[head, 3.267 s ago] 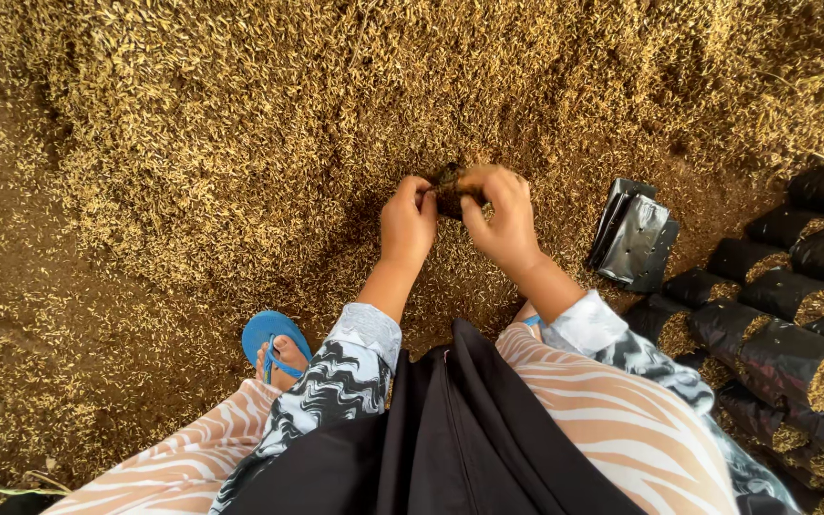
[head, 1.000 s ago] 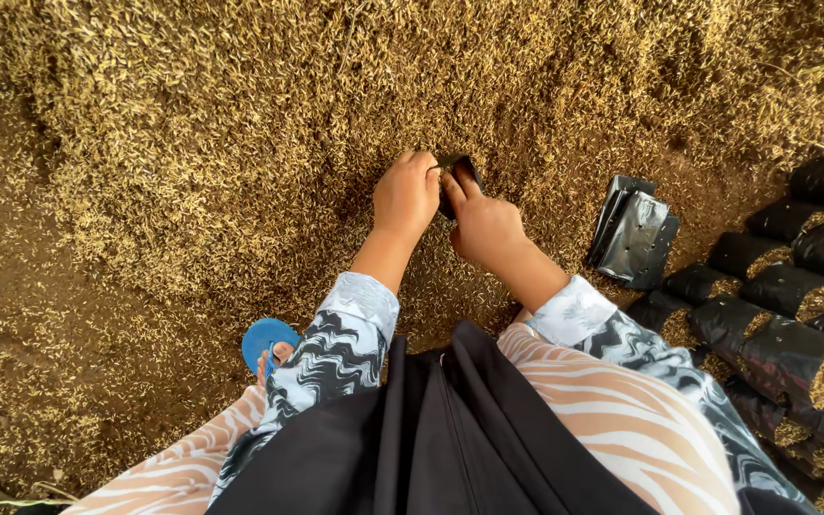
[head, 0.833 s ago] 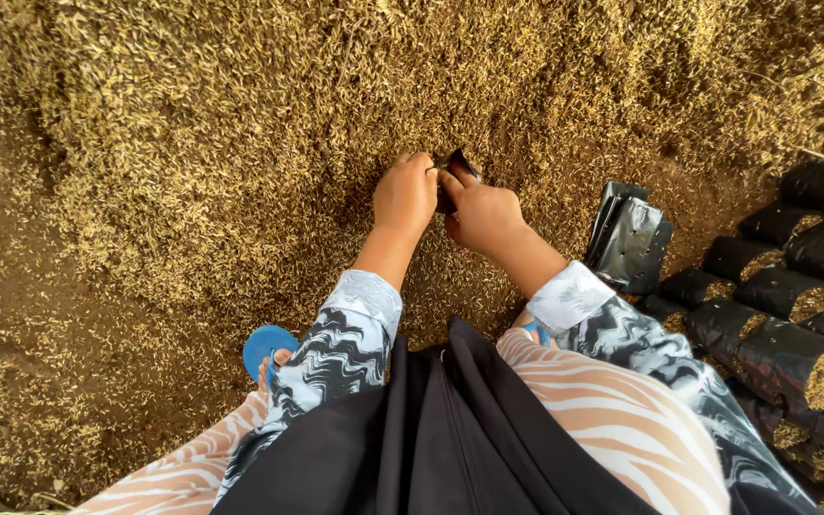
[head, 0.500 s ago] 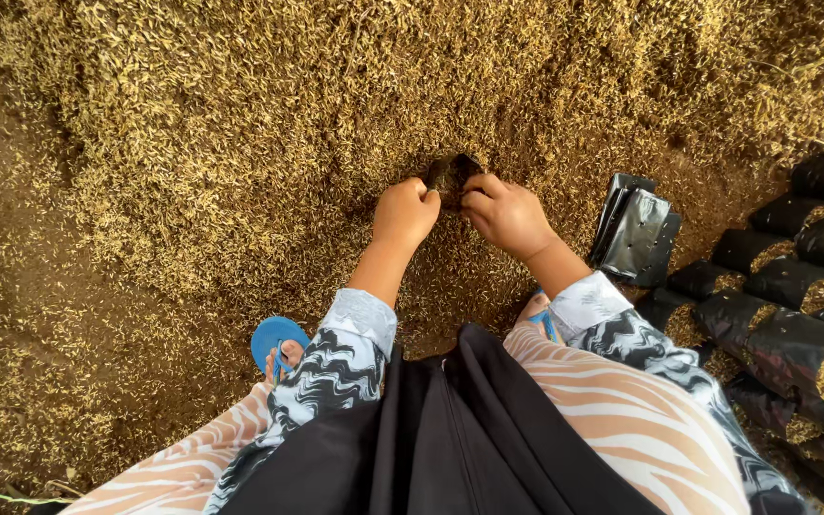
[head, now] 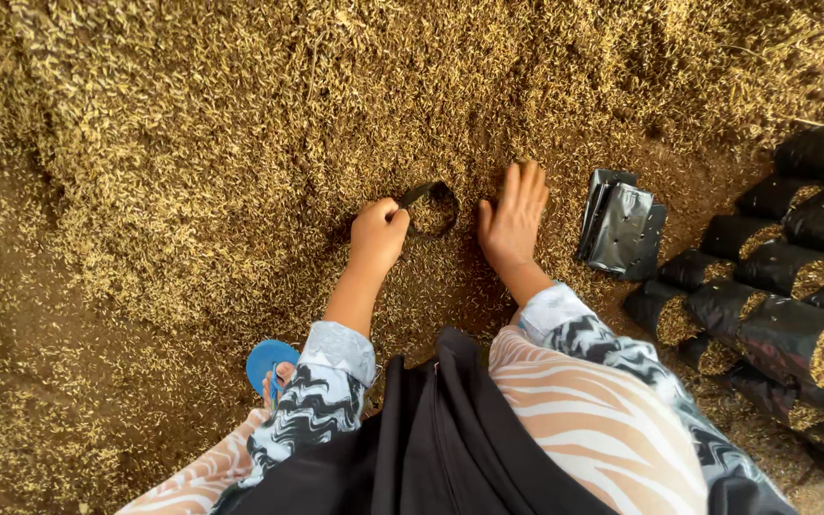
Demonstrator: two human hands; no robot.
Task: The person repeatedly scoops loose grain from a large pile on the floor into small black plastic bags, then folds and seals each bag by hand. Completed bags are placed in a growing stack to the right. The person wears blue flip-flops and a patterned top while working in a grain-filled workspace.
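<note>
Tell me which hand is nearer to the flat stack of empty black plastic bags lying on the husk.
Right. The right hand lies spread on the husk just left of the stack of empty black plastic bags; the left hand is farther left, pinching the small black bag's rim.

Golden-brown husk heap, black bags, blue sandal, b/w swirl sleeves.

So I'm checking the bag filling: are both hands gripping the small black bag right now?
No: only the left hand holds the black bag; the right hand lies flat on the husks.
</note>
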